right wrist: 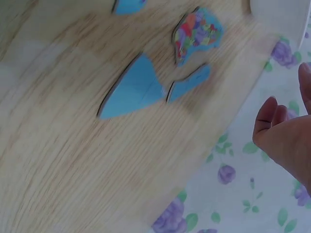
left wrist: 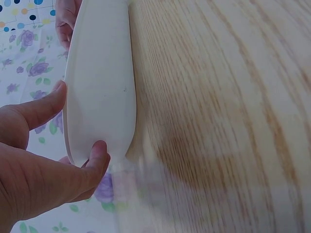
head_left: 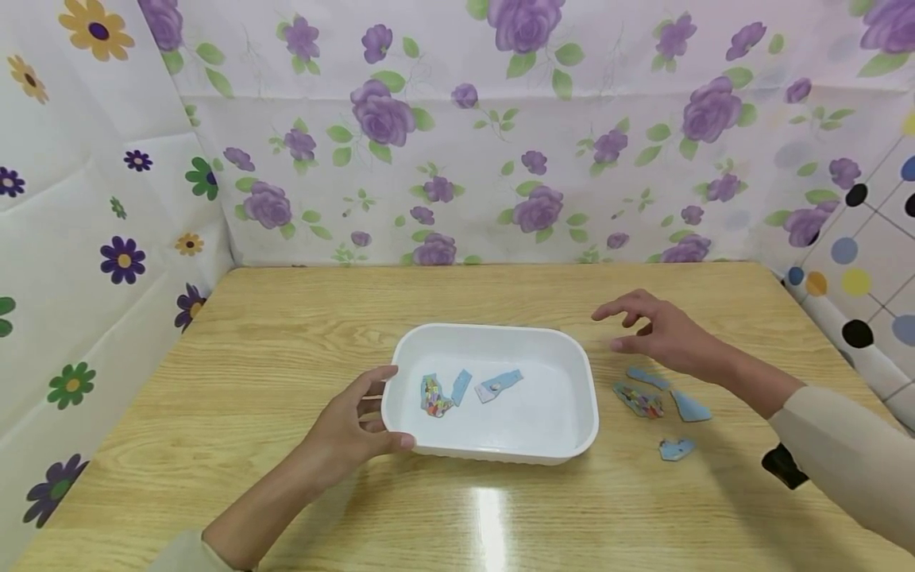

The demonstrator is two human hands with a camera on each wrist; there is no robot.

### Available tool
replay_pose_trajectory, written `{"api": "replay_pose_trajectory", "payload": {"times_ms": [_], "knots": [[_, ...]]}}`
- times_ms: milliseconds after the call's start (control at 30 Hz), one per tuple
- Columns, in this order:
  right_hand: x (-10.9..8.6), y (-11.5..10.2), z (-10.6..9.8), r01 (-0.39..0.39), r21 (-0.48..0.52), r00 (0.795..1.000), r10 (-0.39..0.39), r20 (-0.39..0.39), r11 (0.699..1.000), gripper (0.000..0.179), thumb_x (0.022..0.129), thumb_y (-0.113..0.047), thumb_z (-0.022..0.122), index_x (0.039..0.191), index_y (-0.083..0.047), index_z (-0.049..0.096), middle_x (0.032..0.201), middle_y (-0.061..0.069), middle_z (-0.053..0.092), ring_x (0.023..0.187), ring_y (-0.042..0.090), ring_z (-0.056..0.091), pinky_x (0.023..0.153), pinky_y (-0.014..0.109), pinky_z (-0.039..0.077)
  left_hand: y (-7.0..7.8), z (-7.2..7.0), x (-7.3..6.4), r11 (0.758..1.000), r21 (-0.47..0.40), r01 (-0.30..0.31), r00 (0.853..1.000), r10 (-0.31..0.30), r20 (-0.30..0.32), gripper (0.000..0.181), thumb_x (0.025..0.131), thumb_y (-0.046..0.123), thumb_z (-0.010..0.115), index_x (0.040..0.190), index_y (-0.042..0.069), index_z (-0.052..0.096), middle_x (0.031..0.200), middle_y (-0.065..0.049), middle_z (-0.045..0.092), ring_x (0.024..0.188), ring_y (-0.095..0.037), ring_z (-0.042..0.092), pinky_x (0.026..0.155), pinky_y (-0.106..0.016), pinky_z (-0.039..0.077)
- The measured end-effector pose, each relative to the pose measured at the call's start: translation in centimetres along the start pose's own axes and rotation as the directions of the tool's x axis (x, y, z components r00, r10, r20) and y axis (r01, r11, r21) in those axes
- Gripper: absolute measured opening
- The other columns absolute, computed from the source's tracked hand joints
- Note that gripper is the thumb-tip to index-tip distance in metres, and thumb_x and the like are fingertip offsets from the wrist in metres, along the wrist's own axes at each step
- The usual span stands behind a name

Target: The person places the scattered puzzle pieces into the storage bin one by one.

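The left hand (head_left: 355,429) gripped the near-left rim of the white tray (head_left: 581,373), thumb on the lip and fingers against the outer wall. The tray sat mid-table and looked light, thin-walled and somewhat flexible; the rim appeared the best place to hold it. Three puzzle pieces (head_left: 469,389) lay inside. Right of the tray, four loose pieces (head_left: 658,401) lay flat on the wooden table (head_left: 286,334): thin, light, likely hard to lift except by an edge. The right hand (head_left: 661,330) hovered above them, fingers relaxed, holding nothing. Nothing blocked access.

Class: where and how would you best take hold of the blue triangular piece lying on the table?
Pinch the blue triangular piece at its wide end, coming from above with the right hand. It lies flat on the table, so fingers need an edge.
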State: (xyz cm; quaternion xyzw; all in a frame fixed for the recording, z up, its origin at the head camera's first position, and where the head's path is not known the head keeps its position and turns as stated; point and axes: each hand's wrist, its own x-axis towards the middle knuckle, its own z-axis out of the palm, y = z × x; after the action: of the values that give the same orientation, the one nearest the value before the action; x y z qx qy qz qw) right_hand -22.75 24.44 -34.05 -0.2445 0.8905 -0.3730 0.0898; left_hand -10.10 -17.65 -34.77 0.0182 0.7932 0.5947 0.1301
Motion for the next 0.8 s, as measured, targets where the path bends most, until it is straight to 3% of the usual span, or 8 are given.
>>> {"api": "replay_pose_trajectory", "payload": {"times_ms": [167, 333, 500, 800], "knots": [[-0.7, 1.3, -0.8, 0.004, -0.034, 1.000, -0.003, 0.025, 0.999, 0.040, 0.093, -0.020, 0.066, 0.131, -0.022, 0.057, 0.129, 0.010, 0.043, 0.103, 0.026, 0.039, 0.081, 0.042, 0.046, 0.0, 0.0, 0.0, 1.000, 0.003, -0.003, 1.000, 0.003, 0.001, 0.093, 0.072, 0.010, 0.084, 0.148, 0.012, 0.031, 0.138, -0.018, 0.042, 0.118, -0.036, 0.056, 0.090, -0.036, 0.055], [-1.5, 2.7, -1.2, -0.005, -0.047, 0.999, 0.008, 0.053, 0.999, 0.043, 0.091, -0.006, 0.065, 0.132, -0.018, 0.056, 0.127, 0.014, 0.041, 0.102, 0.030, 0.039, 0.075, 0.037, 0.047, 0.0, 0.0, 0.0, 1.000, 0.000, -0.010, 1.000, 0.010, 0.012, 0.093, 0.073, 0.011, 0.084, 0.148, 0.011, 0.030, 0.138, -0.019, 0.041, 0.118, -0.036, 0.055, 0.090, -0.037, 0.054], [-2.0, 3.4, -1.2, -0.012, -0.035, 0.998, 0.014, 0.057, 0.999, 0.043, 0.090, -0.007, 0.066, 0.131, -0.017, 0.057, 0.127, 0.015, 0.042, 0.101, 0.032, 0.041, 0.072, 0.036, 0.046, -0.1, -0.1, 0.1, 1.000, 0.005, -0.009, 1.000, 0.008, 0.007, 0.093, 0.073, 0.011, 0.084, 0.148, 0.012, 0.030, 0.139, -0.018, 0.042, 0.118, -0.036, 0.056, 0.090, -0.037, 0.054], [-2.7, 4.6, -0.6, 0.074, -0.051, 0.990, -0.067, 0.122, 0.996, 0.043, 0.089, -0.001, 0.066, 0.130, -0.009, 0.057, 0.122, 0.019, 0.042, 0.099, 0.032, 0.040, 0.074, 0.038, 0.044, -0.1, 0.0, 0.1, 1.000, 0.011, -0.004, 1.000, 0.004, -0.001, 0.093, 0.072, 0.011, 0.085, 0.148, 0.012, 0.032, 0.138, -0.018, 0.042, 0.116, -0.034, 0.057, 0.090, -0.036, 0.054]]}}
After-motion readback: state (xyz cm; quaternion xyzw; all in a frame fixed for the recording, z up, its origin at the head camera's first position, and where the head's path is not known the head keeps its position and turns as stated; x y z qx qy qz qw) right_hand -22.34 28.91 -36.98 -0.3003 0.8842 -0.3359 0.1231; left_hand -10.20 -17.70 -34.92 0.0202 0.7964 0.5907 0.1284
